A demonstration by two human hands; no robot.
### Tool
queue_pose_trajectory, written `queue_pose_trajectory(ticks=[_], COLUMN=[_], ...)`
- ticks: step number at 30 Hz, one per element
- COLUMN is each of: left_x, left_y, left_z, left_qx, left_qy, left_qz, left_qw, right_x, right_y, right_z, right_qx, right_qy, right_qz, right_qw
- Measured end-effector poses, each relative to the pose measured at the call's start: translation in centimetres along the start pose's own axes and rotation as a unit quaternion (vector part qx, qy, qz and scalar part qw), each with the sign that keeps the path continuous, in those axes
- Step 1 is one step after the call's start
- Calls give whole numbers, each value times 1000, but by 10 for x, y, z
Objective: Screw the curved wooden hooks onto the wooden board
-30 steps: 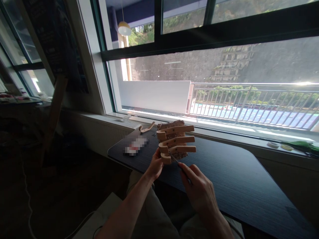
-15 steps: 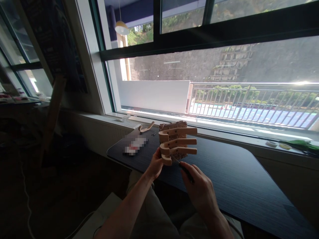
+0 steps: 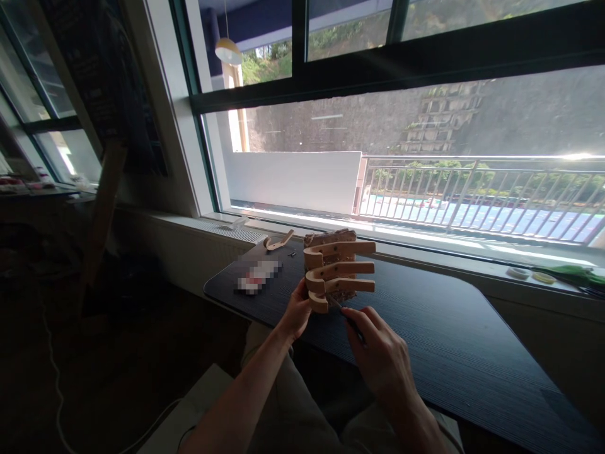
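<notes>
A rough brown board [image 3: 347, 236] stands upright above the table, with several curved pale wooden hooks [image 3: 350, 268] fixed across it. My left hand [image 3: 297, 310] is closed on the lower left edge of this wooden hook rack; most of its fingers are hidden behind. In my right hand [image 3: 378, 347] is a screwdriver with a dark handle [image 3: 355, 330]. Its thin shaft points up and left to the lowest hook, where the tip is too small to make out. A loose wooden hook [image 3: 278, 241] lies at the table's far left, near some small screws [image 3: 292, 253].
The dark table [image 3: 425, 334] stretches out to the right. A blurred packet [image 3: 259, 275] lies on its left part. Behind runs the window sill [image 3: 401, 251], with green and round items [image 3: 562, 275] at the right. A white cable [image 3: 57, 384] trails on the floor.
The hook rack and both hands appear very slightly shifted to the right. My right hand has turned a little around the screwdriver, which stays at the lowest hook.
</notes>
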State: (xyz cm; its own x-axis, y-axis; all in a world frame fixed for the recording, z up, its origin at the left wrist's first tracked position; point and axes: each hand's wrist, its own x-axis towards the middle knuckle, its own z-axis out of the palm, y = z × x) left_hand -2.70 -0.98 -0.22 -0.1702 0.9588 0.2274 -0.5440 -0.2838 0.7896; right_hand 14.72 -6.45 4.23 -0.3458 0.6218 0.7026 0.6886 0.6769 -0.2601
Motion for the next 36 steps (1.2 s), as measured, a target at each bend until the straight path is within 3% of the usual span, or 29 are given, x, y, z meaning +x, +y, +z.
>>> queue_pose_trajectory(ticks=[4, 8, 16, 19, 30, 36], left_x=[1, 1, -1, -1, 1, 2], left_y=[-2, -2, 2, 2, 0, -1], left_z=[-2, -2, 0, 0, -2, -1], left_qx=[3, 1, -17, -24, -13, -18], left_qy=[5, 8, 10, 2, 12, 16], left_qz=[-3, -8, -14, -13, -13, -8], left_qw=[1000, 1000, 1000, 1000, 1000, 1000], right_x=[-1, 0, 6, 6, 4, 8], right_y=[-3, -6, 0, 1, -5, 0], right_z=[6, 4, -7, -6, 0, -5], right_qx=[61, 63, 1, 10, 148, 7], right_qy=[17, -5, -22, -32, -38, -30], right_qz=[55, 94, -15, -18, 119, 7], right_qw=[996, 994, 1000, 999, 981, 999])
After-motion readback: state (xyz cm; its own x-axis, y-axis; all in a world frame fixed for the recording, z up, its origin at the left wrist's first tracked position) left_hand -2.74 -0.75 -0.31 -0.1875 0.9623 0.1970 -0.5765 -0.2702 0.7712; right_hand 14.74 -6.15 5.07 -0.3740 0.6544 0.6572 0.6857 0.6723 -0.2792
